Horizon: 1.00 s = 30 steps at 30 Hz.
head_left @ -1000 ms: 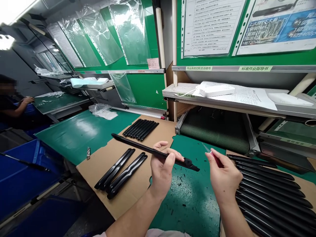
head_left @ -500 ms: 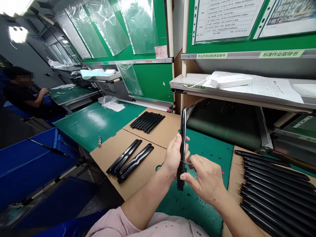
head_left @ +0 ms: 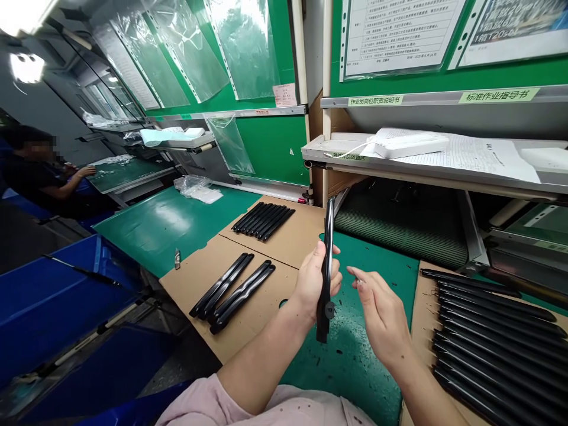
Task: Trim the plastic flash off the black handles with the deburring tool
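My left hand is wrapped round a long glossy black plastic part and keeps it nearly upright over the green table. A small round black tab sticks out from the part's lower right side. To the right, apart from the part, is my right hand, its thumb and forefinger pinched together. Something tiny shows at those fingertips, too small to name.
Similar black parts lie on cardboard at the left, farther back and at the right. Black scraps dot the green table. A conveyor belt runs under the shelf. A person sits far left.
My right hand has moved off the black part to the right; before, its thumb touched the lower end and a thin metal piece showed at its fingers. My left hand keeps its hold.
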Available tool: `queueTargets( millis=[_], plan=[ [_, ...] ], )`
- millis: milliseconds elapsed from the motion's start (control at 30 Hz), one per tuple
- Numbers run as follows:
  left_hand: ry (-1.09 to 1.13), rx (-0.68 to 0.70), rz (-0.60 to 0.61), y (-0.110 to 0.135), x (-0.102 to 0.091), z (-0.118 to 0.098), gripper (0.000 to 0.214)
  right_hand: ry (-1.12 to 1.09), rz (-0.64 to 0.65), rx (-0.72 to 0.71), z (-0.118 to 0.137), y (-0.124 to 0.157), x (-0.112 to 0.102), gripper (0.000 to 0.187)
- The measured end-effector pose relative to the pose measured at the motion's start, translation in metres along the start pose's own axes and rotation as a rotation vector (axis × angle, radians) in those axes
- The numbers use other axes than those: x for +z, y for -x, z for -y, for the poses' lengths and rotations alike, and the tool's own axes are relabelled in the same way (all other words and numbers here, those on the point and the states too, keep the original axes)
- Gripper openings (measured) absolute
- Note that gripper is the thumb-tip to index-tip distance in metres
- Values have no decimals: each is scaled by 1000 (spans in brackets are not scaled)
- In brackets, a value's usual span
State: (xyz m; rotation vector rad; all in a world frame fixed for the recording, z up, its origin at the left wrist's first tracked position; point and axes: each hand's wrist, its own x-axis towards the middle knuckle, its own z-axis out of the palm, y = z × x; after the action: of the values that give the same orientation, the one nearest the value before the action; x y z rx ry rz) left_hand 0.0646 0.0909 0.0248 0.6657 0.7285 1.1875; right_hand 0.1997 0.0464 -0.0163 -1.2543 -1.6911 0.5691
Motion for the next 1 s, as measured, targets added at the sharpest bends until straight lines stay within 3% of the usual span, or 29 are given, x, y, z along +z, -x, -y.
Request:
queueTargets(
  millis=[167, 300, 533, 833, 933, 1000],
  plan=[
    [-12, 8, -8, 0, -1, 3, 44, -128, -84, -105, 1, 27, 7, 24],
    [-12, -15, 11, 2, 0, 7, 43, -56, -199, -167, 2, 26, 7, 24],
    [-52, -50, 111, 11, 1, 12, 42, 25, -326, -242, 2, -13, -4, 20],
    [-181, -109, 292, 28, -3, 12, 41, 34, -498, -217, 1, -73, -37, 18],
    [-202, -131, 368, 30, -11, 14, 40, 69, -612, -149, -6, -86, -49, 22],
    [-258, -157, 446, 31, -19, 12, 37, -17, -572, -49, -10, -87, -56, 30]
  ],
)
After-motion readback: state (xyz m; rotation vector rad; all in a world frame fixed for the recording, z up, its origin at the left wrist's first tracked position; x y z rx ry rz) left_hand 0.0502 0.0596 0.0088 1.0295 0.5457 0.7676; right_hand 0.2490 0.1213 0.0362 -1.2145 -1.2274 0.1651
